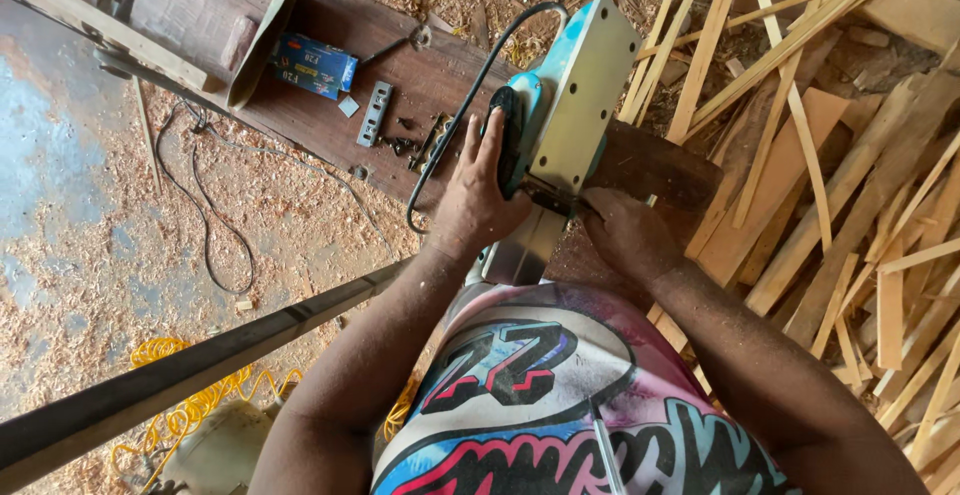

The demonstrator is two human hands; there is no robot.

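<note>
Centre frame: electric planer (570, 105), teal and grey, turned sole-up on a dark plank (300, 65). Left hand (478, 195) grips its black handle, fingers wrapped. Right hand (625, 233) at the sole's blade slot, fingertips bunched together. Blue box (312, 63) upper left.

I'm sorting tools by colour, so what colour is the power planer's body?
Turquoise body with a pale grey metal base plate, seen in the head view.

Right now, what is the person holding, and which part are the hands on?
A turquoise-and-grey electric hand planer, lying sole-up on the dark wooden board. The left hand wraps its black handle; the right hand touches the underside near the cutter slot.
</note>
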